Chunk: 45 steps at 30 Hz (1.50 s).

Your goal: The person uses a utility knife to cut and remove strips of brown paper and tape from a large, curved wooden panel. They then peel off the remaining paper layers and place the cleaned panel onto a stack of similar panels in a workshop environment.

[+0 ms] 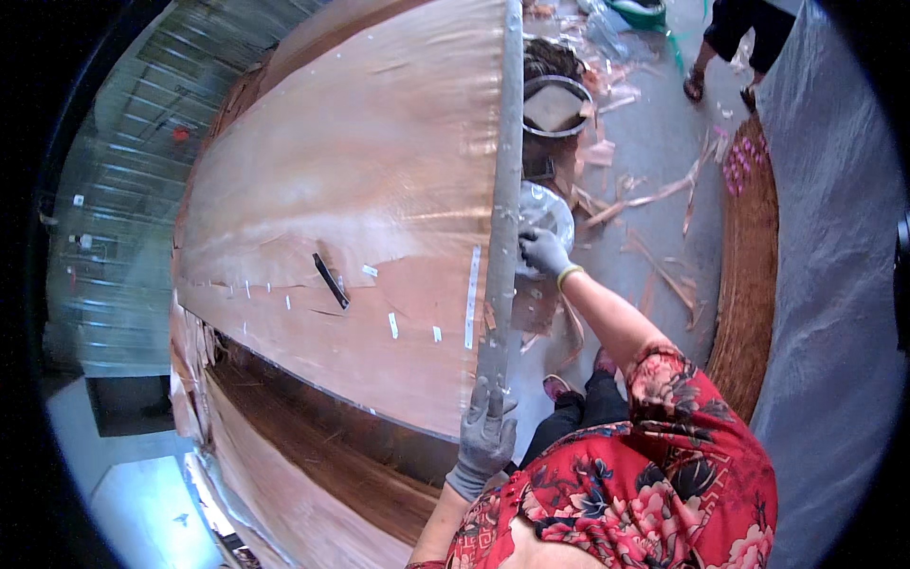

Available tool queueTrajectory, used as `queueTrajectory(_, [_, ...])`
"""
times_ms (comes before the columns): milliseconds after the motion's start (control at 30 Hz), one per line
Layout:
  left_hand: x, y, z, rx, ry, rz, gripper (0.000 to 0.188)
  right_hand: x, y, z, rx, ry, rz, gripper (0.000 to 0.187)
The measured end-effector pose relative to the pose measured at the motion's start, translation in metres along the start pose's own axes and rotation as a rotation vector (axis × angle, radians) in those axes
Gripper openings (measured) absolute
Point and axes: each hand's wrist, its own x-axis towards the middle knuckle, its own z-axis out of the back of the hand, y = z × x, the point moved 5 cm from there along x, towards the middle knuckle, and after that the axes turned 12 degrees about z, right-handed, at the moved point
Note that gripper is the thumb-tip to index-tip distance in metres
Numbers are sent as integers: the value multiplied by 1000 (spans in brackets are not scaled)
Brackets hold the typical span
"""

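A broad sheet of thin reddish wood veneer (351, 171) covers the worktable to my left. My left hand (485, 436), in a grey glove, rests at the table's near right corner with its fingers stretched out. My right hand (546, 250), also gloved, is beside the table edge at a round basin with a pale plastic-like lining (555, 211). Its fingers are bent together, and what they hold, if anything, is hidden. A black cutting blade (331, 282) lies on the veneer. Short white tape pieces (393, 325) and a longer white strip (471, 296) are stuck nearby.
A metal rail (507, 123) edges the table. Beyond the lined basin stands a dark round tub (583, 90). Veneer scraps (654, 194) litter the floor. A stack of brown veneer (749, 275) lies at right, beside plastic sheeting (825, 237). Another person's legs (725, 47) show far right.
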Motion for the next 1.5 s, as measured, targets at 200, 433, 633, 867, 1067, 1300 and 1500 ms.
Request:
queueTrajectory(200, [39, 11, -7, -399, -109, 46, 73, -90, 114, 29, 68, 365, -183, 19])
queueTrajectory(433, [57, 6, 3, -523, -208, 102, 75, -106, 80, 86, 47, 75, -211, 26])
queueTrajectory(633, [48, 16, 16, -288, -256, 247, 74, -73, 33, 31, 75, -39, -320, 44])
queueTrajectory(867, [86, 10, 0, -354, -286, 481, 73, -45, -29, -39, -220, 346, -299, 33])
queueTrajectory(1067, [164, -16, -45, -448, -175, 525, 68, -40, -36, 3, 69, 523, -437, 23])
queueTrajectory(1300, [184, -34, -69, -292, -80, 633, 50, -26, -6, 40, 515, 639, -724, 20])
queueTrajectory(1500, [163, -40, -68, -107, -35, 613, 38, -41, -15, -29, 482, 849, -418, 29])
